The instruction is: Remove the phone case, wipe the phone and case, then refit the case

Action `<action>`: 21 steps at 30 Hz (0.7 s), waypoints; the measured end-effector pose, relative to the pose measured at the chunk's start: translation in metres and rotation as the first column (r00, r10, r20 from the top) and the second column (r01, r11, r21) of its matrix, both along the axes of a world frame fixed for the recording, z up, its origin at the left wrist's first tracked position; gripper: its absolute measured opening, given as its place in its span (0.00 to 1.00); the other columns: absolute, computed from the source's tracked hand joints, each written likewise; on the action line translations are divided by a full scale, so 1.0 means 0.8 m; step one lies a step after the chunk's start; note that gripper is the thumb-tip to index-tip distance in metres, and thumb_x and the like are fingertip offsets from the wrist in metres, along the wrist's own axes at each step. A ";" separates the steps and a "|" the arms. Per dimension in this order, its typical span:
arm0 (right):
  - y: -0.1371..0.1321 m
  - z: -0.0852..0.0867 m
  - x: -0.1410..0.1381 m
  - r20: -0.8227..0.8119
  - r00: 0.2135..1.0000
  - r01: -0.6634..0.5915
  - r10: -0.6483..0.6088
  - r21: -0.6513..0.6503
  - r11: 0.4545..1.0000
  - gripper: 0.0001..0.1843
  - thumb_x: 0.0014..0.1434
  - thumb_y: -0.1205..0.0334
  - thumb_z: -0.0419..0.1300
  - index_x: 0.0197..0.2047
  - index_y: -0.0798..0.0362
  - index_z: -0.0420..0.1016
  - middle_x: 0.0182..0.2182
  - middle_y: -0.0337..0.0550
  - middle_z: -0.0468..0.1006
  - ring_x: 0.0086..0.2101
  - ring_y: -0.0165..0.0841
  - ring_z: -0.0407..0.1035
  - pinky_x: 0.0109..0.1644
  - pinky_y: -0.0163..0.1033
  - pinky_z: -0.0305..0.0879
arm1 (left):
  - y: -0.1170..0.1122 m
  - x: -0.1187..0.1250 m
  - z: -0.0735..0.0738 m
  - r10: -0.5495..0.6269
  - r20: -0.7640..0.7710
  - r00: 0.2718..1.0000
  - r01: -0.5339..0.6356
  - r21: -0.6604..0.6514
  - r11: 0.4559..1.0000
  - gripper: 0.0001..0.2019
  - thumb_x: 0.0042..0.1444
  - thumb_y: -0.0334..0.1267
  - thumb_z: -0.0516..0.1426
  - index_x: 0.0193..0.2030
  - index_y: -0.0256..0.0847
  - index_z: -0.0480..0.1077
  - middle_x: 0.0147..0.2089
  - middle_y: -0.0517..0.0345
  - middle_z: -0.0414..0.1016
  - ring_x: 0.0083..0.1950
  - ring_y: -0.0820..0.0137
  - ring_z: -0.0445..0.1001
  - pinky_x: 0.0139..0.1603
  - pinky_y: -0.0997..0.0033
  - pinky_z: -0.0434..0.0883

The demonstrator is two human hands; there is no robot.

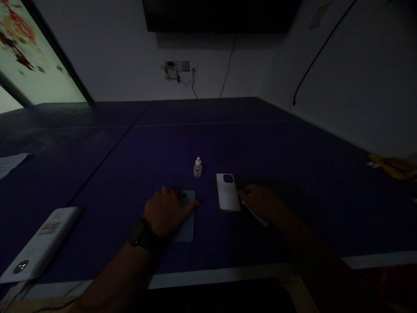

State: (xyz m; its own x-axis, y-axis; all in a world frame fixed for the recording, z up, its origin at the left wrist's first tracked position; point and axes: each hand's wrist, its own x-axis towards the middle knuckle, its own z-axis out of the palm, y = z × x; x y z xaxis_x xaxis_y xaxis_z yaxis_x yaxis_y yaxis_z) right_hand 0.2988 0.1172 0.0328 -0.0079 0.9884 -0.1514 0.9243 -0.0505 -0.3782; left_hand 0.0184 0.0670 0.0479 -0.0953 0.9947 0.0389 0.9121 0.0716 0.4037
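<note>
My left hand [167, 211], a dark watch on its wrist, lies palm down on a pale grey-blue rectangular pad [187, 234]. To its right, a phone in a white case with a gold rim [227, 195] lies flat on the table, back up. My right hand [260, 202] is beside the phone's right edge, gripping a thin white strip [256, 214]. A small dropper bottle [197, 168] with a white cap stands upright just behind the pad, touching neither hand.
The objects sit on a dark blue table [228, 143] with a white edge line. A white flat box [42, 243] lies at front left, paper [11, 163] at the left edge, and yellow cloth [391, 167] at right. A wall socket with cables [179, 69] is behind.
</note>
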 end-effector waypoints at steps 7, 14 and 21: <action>-0.008 0.026 -0.005 -0.043 0.999 -0.024 0.026 0.042 0.999 0.18 0.65 0.49 0.53 0.36 0.51 0.78 0.36 0.51 0.82 0.34 0.40 0.76 0.35 0.39 0.61 | -0.013 0.019 -0.017 -0.054 -0.074 0.996 0.056 0.017 0.998 0.30 0.46 0.66 0.62 0.37 0.37 0.73 0.42 0.36 0.71 0.47 0.43 0.70 0.42 0.51 0.68; -0.003 0.035 -0.019 -0.192 0.977 -0.082 0.098 0.088 0.993 0.15 0.65 0.53 0.53 0.36 0.52 0.77 0.36 0.50 0.82 0.33 0.39 0.75 0.36 0.40 0.62 | -0.001 0.026 -0.010 -0.103 -0.225 0.969 0.087 -0.082 0.993 0.26 0.50 0.53 0.61 0.47 0.31 0.69 0.46 0.32 0.70 0.50 0.40 0.71 0.42 0.48 0.70; 0.003 0.043 -0.020 -0.352 0.930 -0.090 0.110 0.072 0.993 0.13 0.60 0.53 0.56 0.32 0.52 0.77 0.30 0.45 0.80 0.31 0.36 0.72 0.33 0.38 0.62 | 0.015 0.005 0.008 -0.073 0.334 0.940 0.088 -0.029 0.996 0.28 0.42 0.45 0.69 0.48 0.37 0.66 0.50 0.41 0.71 0.46 0.53 0.74 0.45 0.56 0.71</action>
